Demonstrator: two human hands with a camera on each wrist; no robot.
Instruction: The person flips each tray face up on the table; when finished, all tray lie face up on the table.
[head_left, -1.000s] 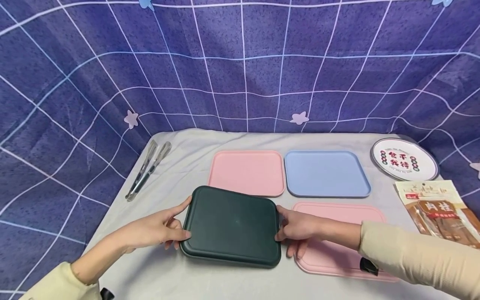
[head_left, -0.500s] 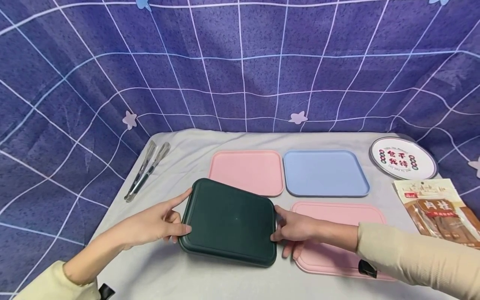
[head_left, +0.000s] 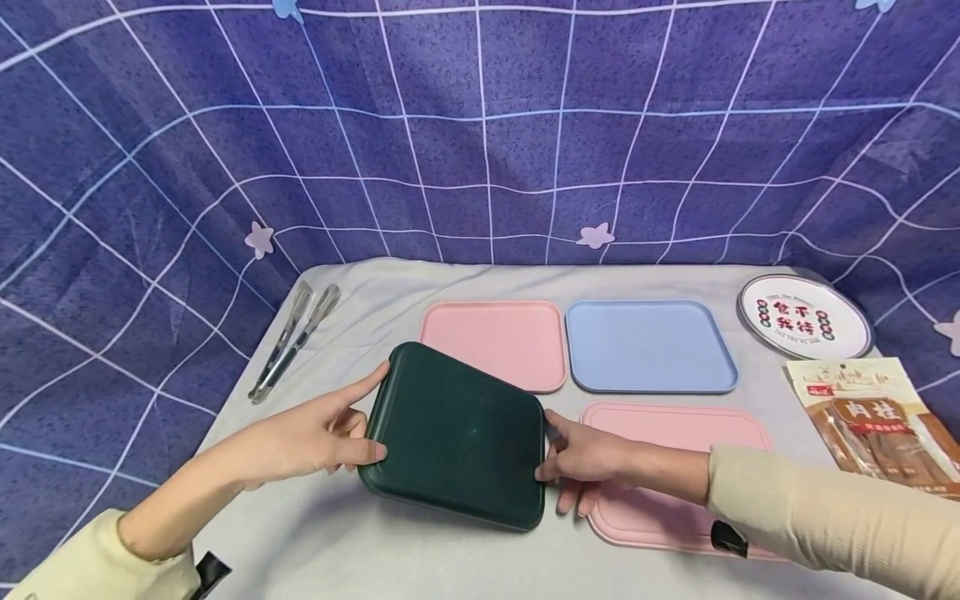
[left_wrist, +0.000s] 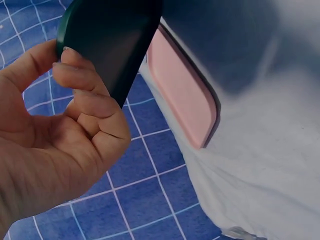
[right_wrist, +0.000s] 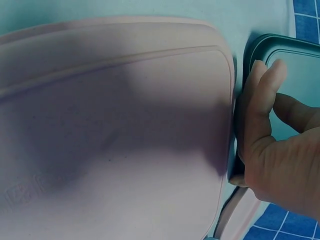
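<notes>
A dark green rectangular tray (head_left: 461, 437) is tilted above the front of the table, its left end raised. On that raised end, my left hand (head_left: 322, 433) pinches the edge between fingers and thumb. The left wrist view shows the fingers (left_wrist: 82, 82) against the tray's edge. My right hand (head_left: 588, 454) holds the lower right edge, and in the right wrist view its fingers (right_wrist: 260, 105) lie along the tray's rim (right_wrist: 270, 42). Just under and beside the right hand lies a pink tray (head_left: 675, 429), partly covered by the forearm.
Behind lie another pink tray (head_left: 498, 337), partly hidden by the green one, and a blue tray (head_left: 652, 346). Metal tongs (head_left: 292, 342) rest at the left. A white round plate (head_left: 806, 317) and a brown packet (head_left: 873, 425) lie at the right. A blue curtain (head_left: 480, 133) encloses the table.
The green tray's left end has risen with my left hand, so its tilt is steeper. Its right end has shifted slightly left, the right hand moving along with it.
</notes>
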